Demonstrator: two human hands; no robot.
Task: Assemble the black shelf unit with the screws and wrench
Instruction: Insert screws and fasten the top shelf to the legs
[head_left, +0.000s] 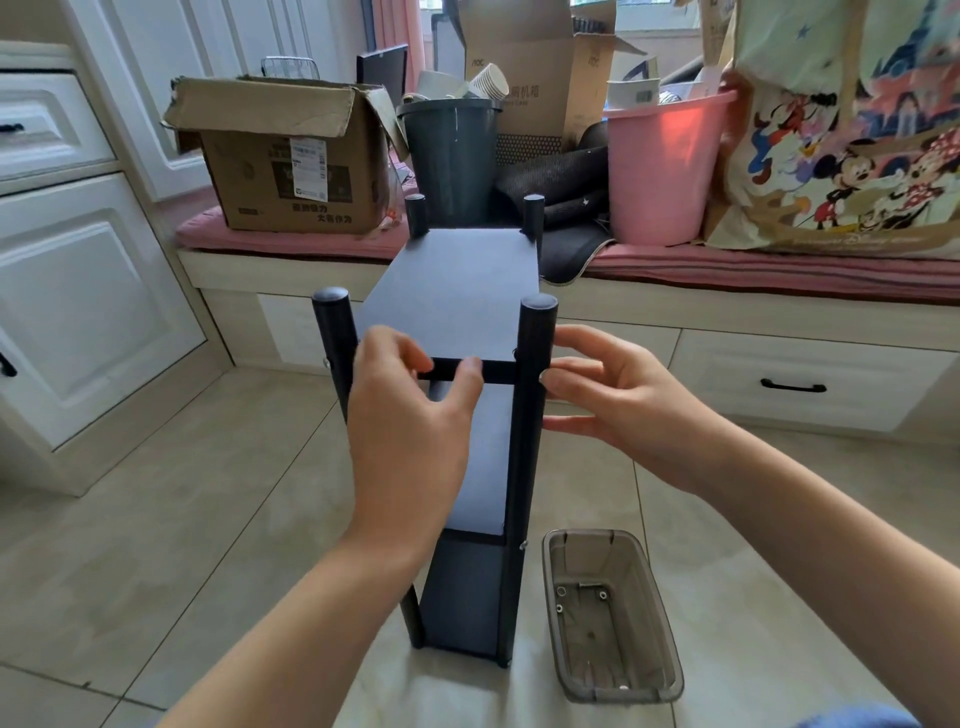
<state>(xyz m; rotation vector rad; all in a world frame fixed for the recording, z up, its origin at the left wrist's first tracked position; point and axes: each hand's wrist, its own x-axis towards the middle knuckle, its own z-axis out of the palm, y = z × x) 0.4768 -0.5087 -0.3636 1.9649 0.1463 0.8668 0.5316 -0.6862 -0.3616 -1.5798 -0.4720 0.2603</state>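
Black shelf unit (457, 291) upright on floor tiles. Left hand (410, 415) pinches top panel front edge; right hand (618, 395) relaxed, fingertips at front-right post. Bag (852, 130) print: "Disney".

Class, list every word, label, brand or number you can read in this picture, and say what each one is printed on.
"AOC": tall open cardboard box at the back.
"Disney": faint script near the bottom of the cartoon bag.
Chinese characters on the brown cardboard box: too blurred to quote.
White shipping label on that box: too small to read.
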